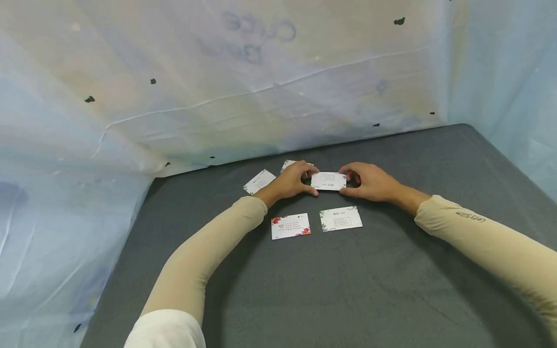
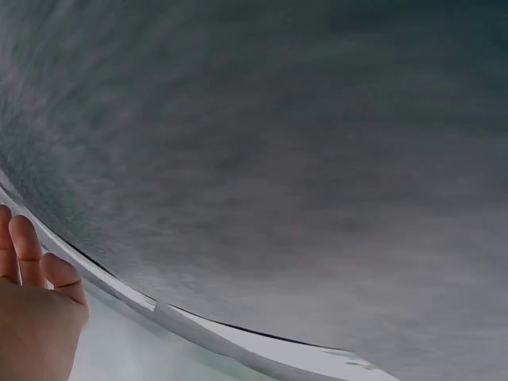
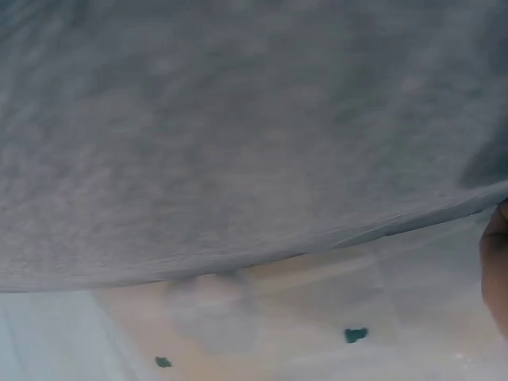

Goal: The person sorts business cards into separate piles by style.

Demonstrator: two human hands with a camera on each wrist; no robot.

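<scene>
Head view: dark grey worktop (image 1: 391,270), spread wide under a pale blue sheeted backdrop (image 1: 217,87) dotted with small dark marks. Two beige-sleeved arms reaching in from below, meeting near the middle of the far half.

Left hand (image 1: 292,181) — fingers curled, pinching the left end of a white card (image 1: 329,181). Right hand (image 1: 367,181) — fingers likewise curled, pinching the right end of that same card. Card held level between both hands, just above the worktop, printed face up.

Five cards counted in all: the one held; two lying flat side by side just nearer than the hands — a red-flowered card (image 1: 290,226) on the left, a green-leafed card (image 1: 341,218) on the right; two more beyond the left hand — one tilted card (image 1: 259,181) lying clear, one far card (image 1: 288,165) partly hidden behind the fingers.

Wrist views: mostly blurred grey cloth, a sliver of the left hand (image 2: 36,317) at one edge, no card to be made out.
</scene>
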